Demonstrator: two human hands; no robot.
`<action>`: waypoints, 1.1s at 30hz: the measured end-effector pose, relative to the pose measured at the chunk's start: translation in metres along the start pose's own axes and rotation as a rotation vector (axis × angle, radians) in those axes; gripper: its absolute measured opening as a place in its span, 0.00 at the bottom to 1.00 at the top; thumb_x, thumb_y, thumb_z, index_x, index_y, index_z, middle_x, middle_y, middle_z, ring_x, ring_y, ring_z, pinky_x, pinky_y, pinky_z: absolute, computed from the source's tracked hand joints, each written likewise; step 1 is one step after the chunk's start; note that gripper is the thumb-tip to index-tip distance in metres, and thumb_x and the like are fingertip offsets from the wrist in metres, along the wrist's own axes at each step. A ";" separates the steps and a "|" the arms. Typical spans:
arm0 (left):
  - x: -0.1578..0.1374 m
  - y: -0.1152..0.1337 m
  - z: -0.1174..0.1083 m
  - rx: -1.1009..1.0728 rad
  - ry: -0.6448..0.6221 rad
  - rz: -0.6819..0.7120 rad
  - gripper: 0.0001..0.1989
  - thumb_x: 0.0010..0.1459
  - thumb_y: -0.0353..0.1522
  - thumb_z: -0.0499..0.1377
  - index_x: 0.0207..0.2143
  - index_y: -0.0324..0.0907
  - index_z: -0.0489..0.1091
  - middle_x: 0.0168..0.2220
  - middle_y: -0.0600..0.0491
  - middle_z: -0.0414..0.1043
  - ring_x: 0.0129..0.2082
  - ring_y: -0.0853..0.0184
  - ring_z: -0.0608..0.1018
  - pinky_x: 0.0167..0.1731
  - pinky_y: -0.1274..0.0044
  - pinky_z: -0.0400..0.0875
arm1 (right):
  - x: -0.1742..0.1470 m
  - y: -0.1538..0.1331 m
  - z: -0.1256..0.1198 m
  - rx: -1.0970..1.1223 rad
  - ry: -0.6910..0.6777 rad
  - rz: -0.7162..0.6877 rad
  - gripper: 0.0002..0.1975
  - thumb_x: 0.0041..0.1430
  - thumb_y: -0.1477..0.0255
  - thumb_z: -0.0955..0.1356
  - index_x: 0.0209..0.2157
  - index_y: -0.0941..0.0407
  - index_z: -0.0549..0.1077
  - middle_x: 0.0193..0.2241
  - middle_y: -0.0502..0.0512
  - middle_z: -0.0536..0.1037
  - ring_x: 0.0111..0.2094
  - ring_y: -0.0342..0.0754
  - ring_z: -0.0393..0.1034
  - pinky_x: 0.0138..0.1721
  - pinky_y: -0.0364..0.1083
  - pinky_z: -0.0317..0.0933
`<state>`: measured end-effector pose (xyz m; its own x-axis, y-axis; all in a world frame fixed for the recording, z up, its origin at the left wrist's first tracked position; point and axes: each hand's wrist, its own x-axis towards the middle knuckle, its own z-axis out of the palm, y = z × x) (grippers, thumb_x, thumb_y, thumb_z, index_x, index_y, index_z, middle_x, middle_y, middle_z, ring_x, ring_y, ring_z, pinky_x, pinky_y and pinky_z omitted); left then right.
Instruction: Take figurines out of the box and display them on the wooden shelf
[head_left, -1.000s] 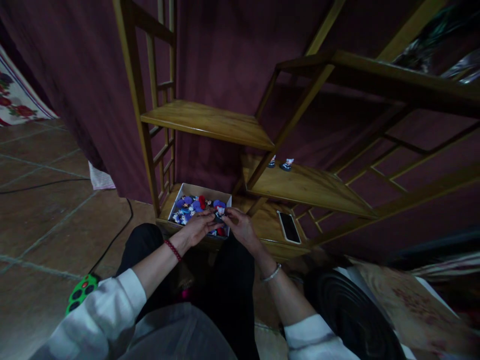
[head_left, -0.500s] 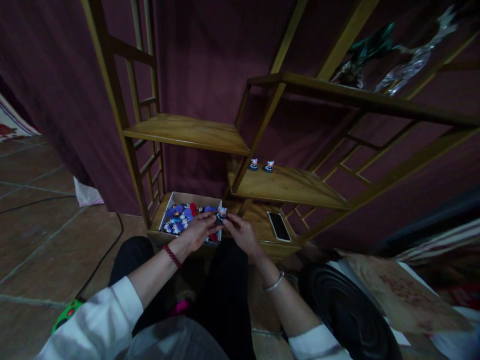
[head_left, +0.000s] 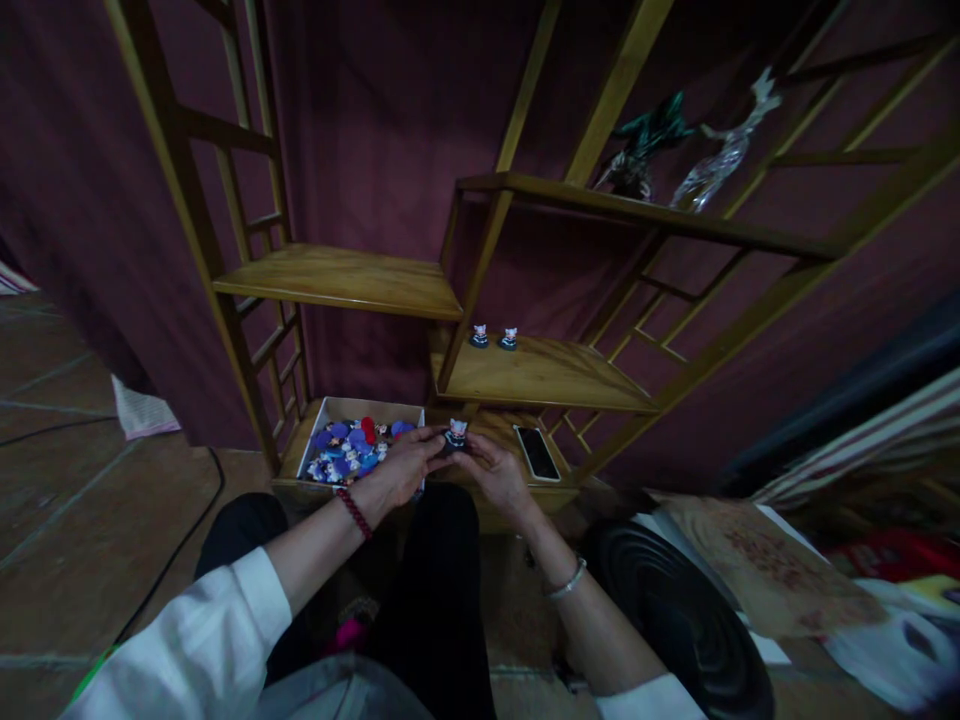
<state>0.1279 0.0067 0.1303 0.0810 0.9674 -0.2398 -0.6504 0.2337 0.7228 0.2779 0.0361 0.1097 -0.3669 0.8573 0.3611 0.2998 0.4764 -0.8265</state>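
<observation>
Centrally, small figurine [head_left: 456, 432], upright, between both hands [head_left: 406, 467] [head_left: 502, 480]

Home interior, wooden display shelf [head_left: 360, 280], curtain [head_left: 367, 130], tiled floor [head_left: 67, 530]

1. The held figure [head_left: 456, 432] is white on top and dark below.
2. Toys [head_left: 352, 448] in the white box [head_left: 375, 406] are purple, blue, white and red.
3. The shelf [head_left: 544, 375] is yellowy brown with darker streaks.
4. The curtain [head_left: 367, 120] is dark purply red.
5. The phone [head_left: 538, 453] is black with a white edge.
6. The bead bracelet [head_left: 355, 513] is dark red.
</observation>
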 end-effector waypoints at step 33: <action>0.024 0.006 0.071 0.164 -0.091 0.008 0.06 0.47 0.18 0.57 0.27 0.34 0.67 0.27 0.51 0.72 0.29 0.73 0.74 0.42 0.71 0.69 | 0.009 -0.004 -0.076 -0.012 0.156 -0.029 0.16 0.45 0.66 0.70 0.39 0.54 0.73 0.39 0.55 0.73 0.38 0.47 0.71 0.41 0.47 0.67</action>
<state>0.1799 0.0385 0.1745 0.1492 0.9725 -0.1789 -0.5197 0.2310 0.8225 0.3399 0.0572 0.1487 -0.2348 0.8626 0.4481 0.3022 0.5029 -0.8098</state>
